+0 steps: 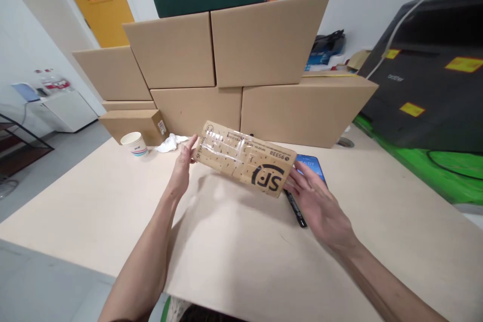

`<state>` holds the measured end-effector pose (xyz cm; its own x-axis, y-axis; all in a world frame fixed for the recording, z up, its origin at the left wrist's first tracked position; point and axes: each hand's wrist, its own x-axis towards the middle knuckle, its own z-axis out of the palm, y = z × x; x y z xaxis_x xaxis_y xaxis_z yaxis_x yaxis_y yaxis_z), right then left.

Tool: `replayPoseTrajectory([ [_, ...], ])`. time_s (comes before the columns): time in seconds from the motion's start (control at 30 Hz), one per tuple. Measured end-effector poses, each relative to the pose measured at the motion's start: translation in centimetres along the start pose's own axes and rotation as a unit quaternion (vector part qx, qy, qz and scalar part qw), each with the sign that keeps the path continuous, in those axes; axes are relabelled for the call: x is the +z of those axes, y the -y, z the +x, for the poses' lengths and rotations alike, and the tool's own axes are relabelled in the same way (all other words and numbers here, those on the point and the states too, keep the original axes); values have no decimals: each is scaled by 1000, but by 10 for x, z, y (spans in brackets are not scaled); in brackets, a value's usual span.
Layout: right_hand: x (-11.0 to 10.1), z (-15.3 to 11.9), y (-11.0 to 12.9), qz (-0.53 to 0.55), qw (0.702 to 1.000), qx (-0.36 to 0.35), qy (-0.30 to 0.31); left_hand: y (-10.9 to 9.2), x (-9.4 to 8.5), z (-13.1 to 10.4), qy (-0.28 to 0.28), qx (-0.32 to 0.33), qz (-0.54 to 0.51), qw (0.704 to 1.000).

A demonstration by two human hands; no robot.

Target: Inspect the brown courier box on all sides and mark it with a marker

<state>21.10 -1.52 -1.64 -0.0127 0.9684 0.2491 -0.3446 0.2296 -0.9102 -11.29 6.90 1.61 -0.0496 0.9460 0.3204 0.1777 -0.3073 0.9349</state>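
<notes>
Two bare hands hold a small brown box (243, 158) between them, just above a pale table (226, 251); taking the box as the centre of a clock, the left hand (183, 166) is at nine and the right hand (320, 206) at four. The left forearm slants up from about half past seven, its hand upright with the thumb along the box's left end; the other fingers are mostly hidden. The right forearm comes from four, its fingers stretched out together and closed against the right end. The box tilts, left end higher, its printed face toward the viewer with the lettering upside down. A phone (311, 165) lies at three, partly behind the right hand, and a black marker (296, 210) at four, near that hand. A paper cup (134, 145) stands at nine, beyond the left hand.
</notes>
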Motion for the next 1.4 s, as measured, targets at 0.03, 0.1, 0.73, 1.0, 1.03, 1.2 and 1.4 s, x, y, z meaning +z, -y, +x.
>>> replayPoseTrajectory([
  [0.03,1,1,2,8,1000,7,-6,0,-1,-1,-4,0,-3,1000],
  [0.1,4,2,6,21,999,27,-18,-3,-3,-2,-3,6,-12,1000],
  [0.73,-6,1,-1,13,998,64,-20,-12,13,-12,5,-33,-56,998],
  [1.0,-15,-5,-14,-56,994,87,37,8,21,-13,106,-52,-51,992],
  [1.03,-15,-5,-12,-43,996,77,29,6,20,-14,96,-44,-49,993],
  [1.2,-12,-3,0,-4,999,49,-17,-11,15,-16,47,0,-126,991],
  [1.4,-9,4,0,51,993,81,-72,-18,14,-18,65,52,-125,989],
])
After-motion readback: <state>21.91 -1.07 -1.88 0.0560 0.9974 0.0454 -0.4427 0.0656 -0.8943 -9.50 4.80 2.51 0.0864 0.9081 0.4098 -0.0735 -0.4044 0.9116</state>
